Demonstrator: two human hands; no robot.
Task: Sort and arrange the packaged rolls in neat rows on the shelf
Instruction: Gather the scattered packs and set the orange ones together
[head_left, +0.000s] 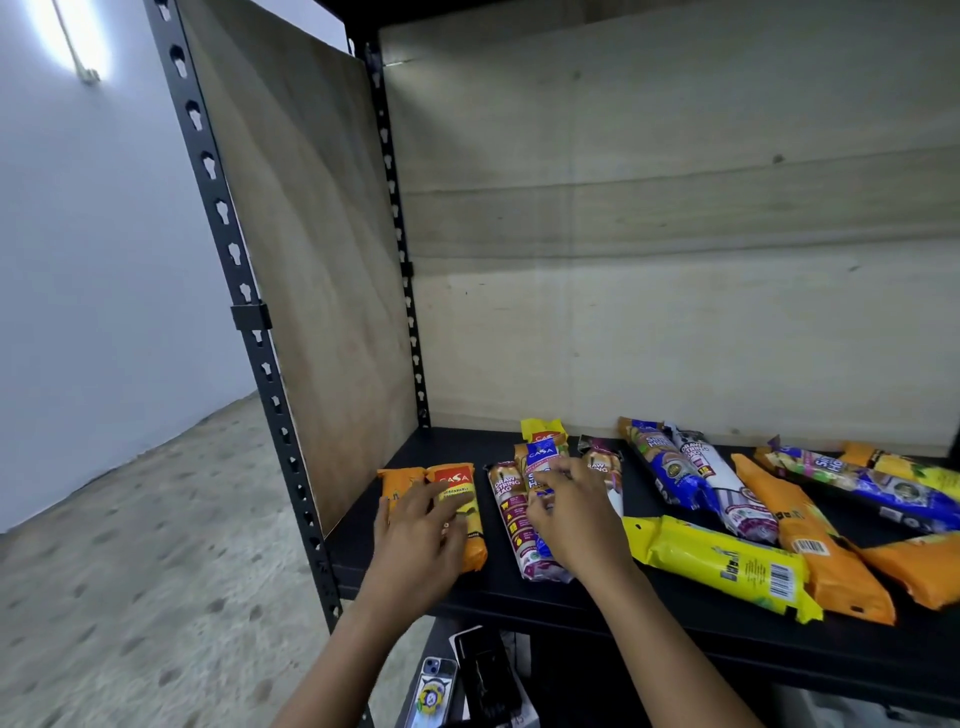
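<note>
While we look down at the black shelf (519, 597), our left hand (421, 530) lies flat, fingers spread, on top of an orange roll (462, 514) that sits lengthwise near the shelf's left end; it presses on the pack rather than closing round it. A second orange roll (397, 480) lies just beside it on the left, touching it and partly hidden under the hand. Our right hand (571, 514) rests with bent fingers over a blue roll (540, 462), and we cannot tell whether the fingers actually clasp it. Just to the left of that hand a white-and-maroon drawstring-bag roll (511, 512) lies parallel to the orange ones, with a gap of bare shelf between them. Behind the blue roll a yellow-topped roll (543, 430) pokes out toward the wooden back panel (675, 234). To the right, the other packs lie at mixed angles: a yellow roll (727, 564) near the front edge, a long orange roll (810, 535) crossing behind it, and a blue roll and a white one (711, 478) leaning side by side. Below the shelf we see a phone (431, 696).
</note>
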